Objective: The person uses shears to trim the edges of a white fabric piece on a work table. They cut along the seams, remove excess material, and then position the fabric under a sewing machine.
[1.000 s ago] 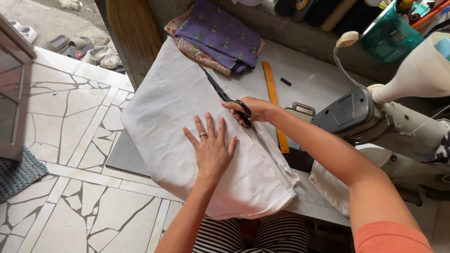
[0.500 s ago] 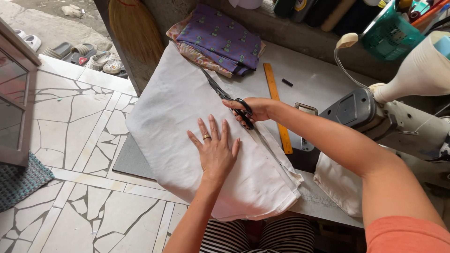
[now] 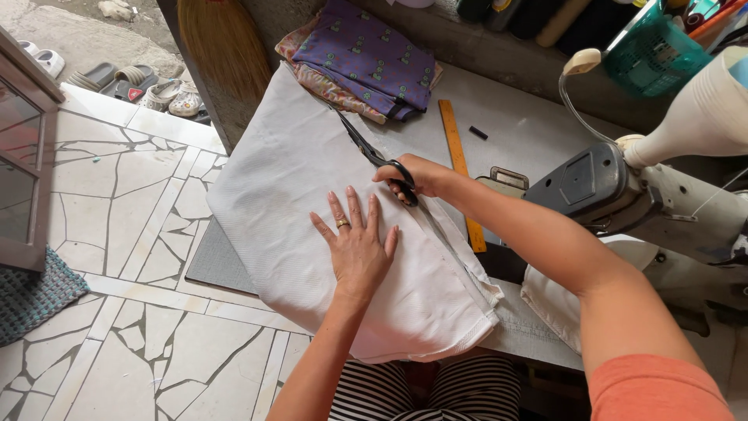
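A large white cloth (image 3: pixel 288 179) lies spread over the grey sewing table (image 3: pixel 522 132) and hangs off its left edge. My left hand (image 3: pixel 357 243) presses flat on the cloth with fingers spread, a ring on one finger. My right hand (image 3: pixel 413 178) grips black-handled scissors (image 3: pixel 374 156), whose blades point away along the cloth's right side. A cut runs down the cloth near its right edge behind the scissors.
Folded purple patterned fabric (image 3: pixel 366 58) lies at the table's far end. An orange ruler (image 3: pixel 460 171) lies right of the scissors. A sewing machine (image 3: pixel 615 187) and white thread cone (image 3: pixel 701 109) stand at right. A broom (image 3: pixel 222 47) leans at back left; tiled floor (image 3: pixel 117 234) lies left.
My right hand has pushed the scissors farther away along the cloth. My left hand stays pressed on the cloth in about the same place.
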